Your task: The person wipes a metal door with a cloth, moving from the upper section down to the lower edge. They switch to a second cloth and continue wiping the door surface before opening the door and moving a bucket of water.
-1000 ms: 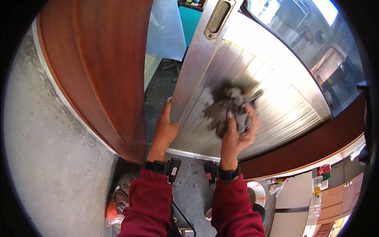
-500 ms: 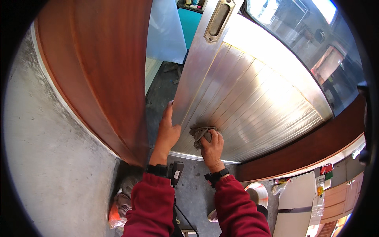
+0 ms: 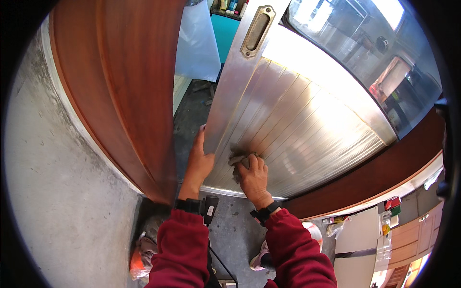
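Observation:
A metal sliding door [image 3: 293,120] with a ribbed lower panel stands in front of me, glass in its upper part. My right hand [image 3: 254,181] is closed round a crumpled grey-brown cloth [image 3: 237,168] and presses it on the lower left of the panel. My left hand [image 3: 198,163] grips the door's left edge, its fingers going round to the far side and partly hidden. A recessed metal handle [image 3: 257,31] is set into the door's frame, well above both hands.
At the left are a reddish-brown wooden door frame [image 3: 125,96] and a grey wall [image 3: 67,158]. Through the gap a pale sheet [image 3: 198,45] hangs before a turquoise cabinet [image 3: 225,36]. An orange bag [image 3: 138,261] lies low left; a white bucket [image 3: 313,234] stands behind my right forearm.
The view has shifted slightly, so the door sits a little further left and lower. My right hand with the cloth stays low on the panel; my left keeps its hold on the edge.

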Demonstrator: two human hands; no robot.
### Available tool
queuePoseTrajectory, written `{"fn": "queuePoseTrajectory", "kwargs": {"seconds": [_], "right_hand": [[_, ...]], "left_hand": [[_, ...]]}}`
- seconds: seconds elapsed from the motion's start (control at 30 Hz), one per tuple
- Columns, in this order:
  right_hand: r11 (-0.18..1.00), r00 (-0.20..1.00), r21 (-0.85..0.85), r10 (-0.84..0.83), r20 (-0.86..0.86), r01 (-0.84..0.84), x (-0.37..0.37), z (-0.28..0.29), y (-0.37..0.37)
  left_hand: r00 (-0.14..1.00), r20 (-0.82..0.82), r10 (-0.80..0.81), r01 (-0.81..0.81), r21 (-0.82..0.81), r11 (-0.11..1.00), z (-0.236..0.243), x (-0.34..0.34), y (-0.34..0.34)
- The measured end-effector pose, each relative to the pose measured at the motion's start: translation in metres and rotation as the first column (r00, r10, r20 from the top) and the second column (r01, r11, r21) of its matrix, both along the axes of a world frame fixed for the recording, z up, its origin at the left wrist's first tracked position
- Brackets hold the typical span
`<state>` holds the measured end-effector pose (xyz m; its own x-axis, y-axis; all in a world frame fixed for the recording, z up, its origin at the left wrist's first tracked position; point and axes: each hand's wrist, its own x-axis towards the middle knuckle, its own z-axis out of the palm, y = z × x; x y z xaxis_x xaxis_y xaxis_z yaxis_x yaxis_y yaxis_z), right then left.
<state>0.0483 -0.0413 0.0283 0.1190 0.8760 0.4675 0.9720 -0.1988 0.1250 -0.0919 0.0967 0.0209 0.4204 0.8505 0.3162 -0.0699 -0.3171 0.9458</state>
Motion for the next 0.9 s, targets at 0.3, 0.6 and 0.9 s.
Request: {"fn": "queuePoseTrajectory", "kwargs": {"seconds": [0.3, 0.6, 0.9], "right_hand": [[0.911, 0.997, 0.404, 0.066, 0.051, -0.08, 0.0, 0.073, 0.027], [0.998, 0.926, 0.061, 0.01, -0.377, 0.014, 0.002, -0.023, -0.013], [0.968, -0.358, 0.234, 0.251, -0.899, 0.091, 0.022, -0.002, -0.105]], "left_hand": [[0.998, -0.033, 0.052, -0.051, 0.005, 0.999, -0.014, 0.003, 0.003], [0.982, -0.034, 0.188, -0.183, 0.113, 0.977, -0.012, 0.003, -0.008], [0.983, -0.108, -0.15, 0.175, 0.275, 0.946, -0.015, 0.037, -0.16]]}}
